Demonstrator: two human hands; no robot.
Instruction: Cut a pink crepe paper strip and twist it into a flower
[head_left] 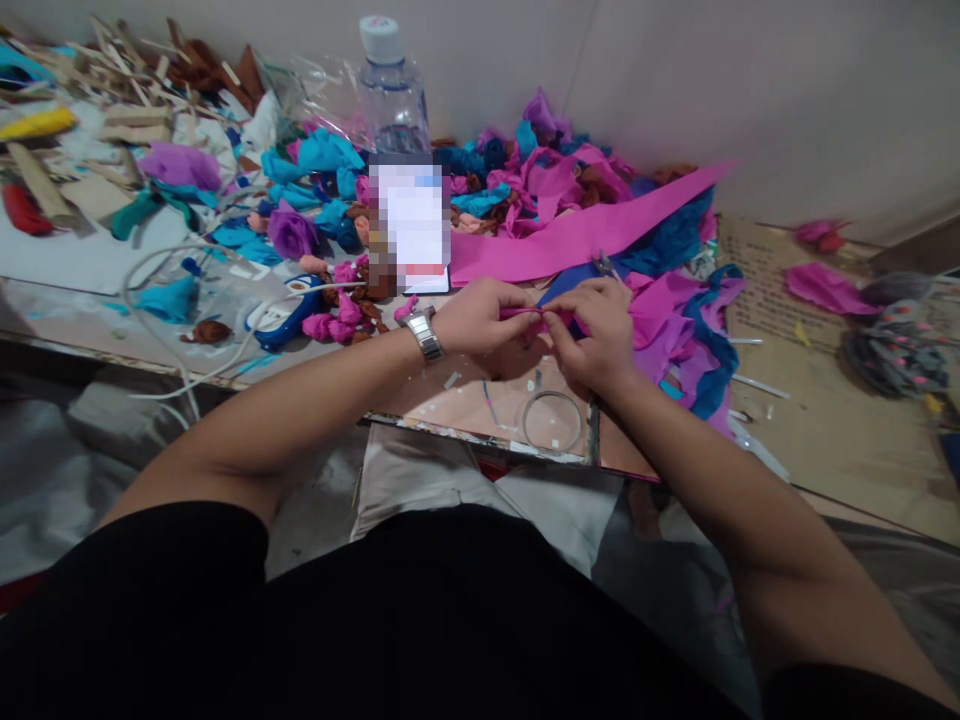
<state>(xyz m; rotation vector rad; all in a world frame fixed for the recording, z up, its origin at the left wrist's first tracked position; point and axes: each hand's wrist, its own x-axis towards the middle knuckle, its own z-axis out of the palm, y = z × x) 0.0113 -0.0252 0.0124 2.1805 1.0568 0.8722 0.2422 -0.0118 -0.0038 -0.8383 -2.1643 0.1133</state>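
Okay so the counter [465, 405] under the grip's pretty loaded. Long pink strip [555, 250] just beyond the grip looks unworked, so I'd guess there's more left. Capped bottle [394, 105] farther back and left seems to have some clear liquid low down. Left hand [480, 318] and right hand [596, 325] are both pinching; scrunched paper bits [341, 325] left of them look done, and the thin pink piece [531, 310] in the grip's probably halfway.

I see through one camera, up on the person's head. It looks forward and down, over the black shirt [450, 620] close below, to the left hand [484, 318] and right hand [596, 335] near the middle. The table [420, 400] spreads past them, and the wall [675, 100] is farthest back.
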